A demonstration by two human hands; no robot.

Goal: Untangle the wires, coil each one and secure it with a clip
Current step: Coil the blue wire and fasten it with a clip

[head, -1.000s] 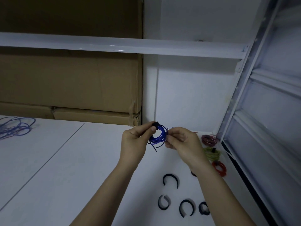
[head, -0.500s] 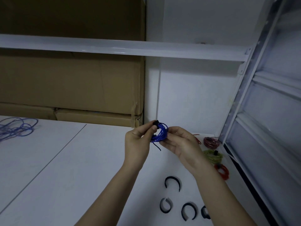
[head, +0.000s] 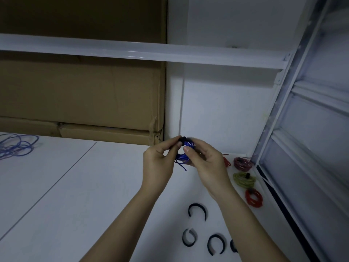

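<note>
White and smooth, the table (head: 79,195) carries one thin dark seam running diagonally across its left part. Nearest the viewer lie four loose black clips: a C-shaped one (head: 188,237), a wider-open one (head: 215,244) beside it, a third (head: 233,246) half hidden by the right forearm, and an arched one (head: 197,210) a little farther back. Each is a flat curved band with a gap.

Above the table, both hands meet on the blue coil (head: 186,152), held clear of the surface. The left hand (head: 157,163) pinches the black clip (head: 182,139) at the top of the coil between thumb and forefinger. The right hand (head: 204,161) cups the coil from the right, its thumb pressed on the front of the loops and its fingers curled behind. Compared with half a second ago, the right thumb has come up over the coil and now covers more of it, and the hands sit closer together; a short blue wire end still hangs below.

To the right, near the metal frame (head: 283,129), lie finished coils of thin glossy wire: a red coil (head: 254,197), then a yellow-green coil (head: 243,180) with a black clip on it, then a dark red coil (head: 242,163). A further red wire (head: 226,162) shows just behind the right hand.

Far left, a loose tangle of blue wire (head: 16,148) sprawls on the table. Behind stand matte brown cardboard boxes (head: 81,95), crossed by a white shelf rail (head: 141,53).
</note>
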